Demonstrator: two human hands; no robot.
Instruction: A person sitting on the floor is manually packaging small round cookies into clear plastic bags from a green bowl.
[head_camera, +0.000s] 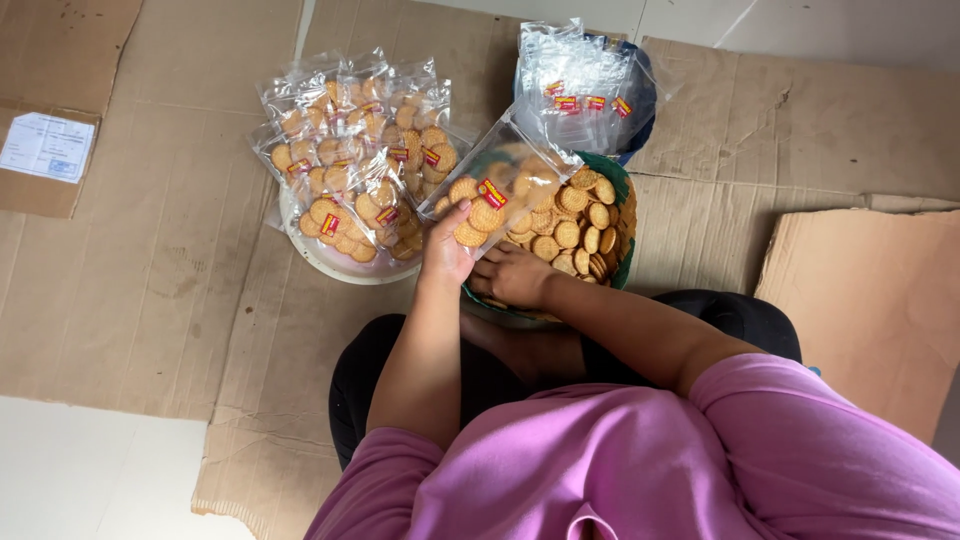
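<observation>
My left hand grips the lower corner of a clear plastic bag with a red and yellow label, partly filled with round golden biscuits. The bag is held tilted over a green basket heaped with loose round biscuits. My right hand rests at the near edge of that basket, fingers curled among the biscuits; whether it holds any cannot be seen.
A white tray to the left carries several filled, labelled biscuit bags. A stack of empty clear bags lies behind the basket on a dark blue container. Flattened cardboard covers the floor. My crossed legs in black are below.
</observation>
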